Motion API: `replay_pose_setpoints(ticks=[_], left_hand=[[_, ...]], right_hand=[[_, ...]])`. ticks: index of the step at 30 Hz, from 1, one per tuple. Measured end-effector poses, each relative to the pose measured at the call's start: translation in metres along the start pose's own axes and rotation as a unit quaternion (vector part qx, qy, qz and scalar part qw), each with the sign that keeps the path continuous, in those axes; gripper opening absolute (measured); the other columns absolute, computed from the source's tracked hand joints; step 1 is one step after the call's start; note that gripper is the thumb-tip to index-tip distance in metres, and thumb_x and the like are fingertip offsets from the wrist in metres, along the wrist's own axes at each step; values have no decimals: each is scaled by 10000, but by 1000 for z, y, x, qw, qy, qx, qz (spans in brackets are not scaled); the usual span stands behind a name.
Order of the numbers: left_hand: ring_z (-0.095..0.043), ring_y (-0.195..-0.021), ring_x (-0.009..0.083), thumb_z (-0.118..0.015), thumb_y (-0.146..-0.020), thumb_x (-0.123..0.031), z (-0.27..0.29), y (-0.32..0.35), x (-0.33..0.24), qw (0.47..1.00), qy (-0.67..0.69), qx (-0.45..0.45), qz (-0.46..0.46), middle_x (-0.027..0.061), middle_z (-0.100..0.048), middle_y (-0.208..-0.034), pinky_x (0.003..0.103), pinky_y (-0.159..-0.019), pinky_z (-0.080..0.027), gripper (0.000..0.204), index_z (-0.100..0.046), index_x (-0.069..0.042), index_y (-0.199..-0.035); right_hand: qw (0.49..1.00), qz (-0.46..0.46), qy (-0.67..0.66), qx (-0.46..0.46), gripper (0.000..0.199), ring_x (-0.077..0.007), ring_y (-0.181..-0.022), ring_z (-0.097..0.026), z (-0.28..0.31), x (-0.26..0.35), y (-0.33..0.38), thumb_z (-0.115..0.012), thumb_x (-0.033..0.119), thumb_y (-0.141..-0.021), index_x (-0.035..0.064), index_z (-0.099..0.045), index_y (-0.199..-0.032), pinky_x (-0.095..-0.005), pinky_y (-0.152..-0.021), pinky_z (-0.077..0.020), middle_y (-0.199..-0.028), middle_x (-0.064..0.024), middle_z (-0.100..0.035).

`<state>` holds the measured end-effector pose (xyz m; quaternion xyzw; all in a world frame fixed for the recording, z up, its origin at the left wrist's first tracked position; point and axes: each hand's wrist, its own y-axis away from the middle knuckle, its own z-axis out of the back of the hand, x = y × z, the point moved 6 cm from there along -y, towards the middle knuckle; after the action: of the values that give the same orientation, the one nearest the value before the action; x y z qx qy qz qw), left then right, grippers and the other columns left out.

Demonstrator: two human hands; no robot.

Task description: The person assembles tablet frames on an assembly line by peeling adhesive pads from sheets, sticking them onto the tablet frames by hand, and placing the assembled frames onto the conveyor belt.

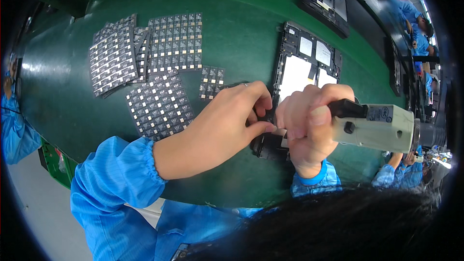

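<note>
Right hand (314, 118) grips the tool (374, 128); left hand (222, 116) is at the device (295, 73), its grip unclear. Looks mid-job: insides exposed, plenty of sheets (113, 63) left.

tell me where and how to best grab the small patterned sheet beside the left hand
Best pinched, I'd judge, at the far edge of the small patterned sheet, coming from above and the far side. It lies flat and looks thin, so an edge suits a pinch; green table shows beyond that edge, while the left hand crowds its near right side.
</note>
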<state>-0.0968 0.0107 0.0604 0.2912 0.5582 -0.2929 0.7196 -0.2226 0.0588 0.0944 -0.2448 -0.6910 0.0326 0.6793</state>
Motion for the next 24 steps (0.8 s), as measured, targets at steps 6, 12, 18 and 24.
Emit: replay_pose_setpoints(ticks=[6,12,18,24], left_hand=[[-663,-713,278,-755,-778,-17,0,3,0,1000,1,-11,7,194,-622,-902,379,-654,-543,279,-552,42,-960],[-672,-694,264,-756,-778,-36,-3,0,-10,998,-46,-27,-38,159,-635,-845,360,-620,-541,242,-569,37,-914],[-676,-707,214,-781,-786,-77,-2,-3,-4,999,-32,-16,26,122,-649,-861,320,-634,-538,264,-575,20,-922],[-661,-742,148,-807,-782,-43,-6,2,6,996,-6,-13,90,83,-642,-861,276,-651,-541,287,-573,-1,-942]], right_hand=[[999,-26,-40,1,230,-112,-423,-372,-7,0,1,-625,196,-961,68,-433,-967,-302,-416,-364,-566,-21,-407],[994,-29,-88,61,242,-120,-483,-466,-2,1,1,-678,134,-912,34,-473,-993,-283,-455,-411,-617,-58,-513],[994,-92,-56,27,209,-132,-518,-526,14,12,-7,-622,62,-924,35,-462,-1056,-280,-486,-467,-624,-58,-531],[980,83,-64,-169,148,-60,-455,-304,154,46,1,-506,205,-1034,84,-499,-1118,-252,-445,-327,-593,42,-345]])
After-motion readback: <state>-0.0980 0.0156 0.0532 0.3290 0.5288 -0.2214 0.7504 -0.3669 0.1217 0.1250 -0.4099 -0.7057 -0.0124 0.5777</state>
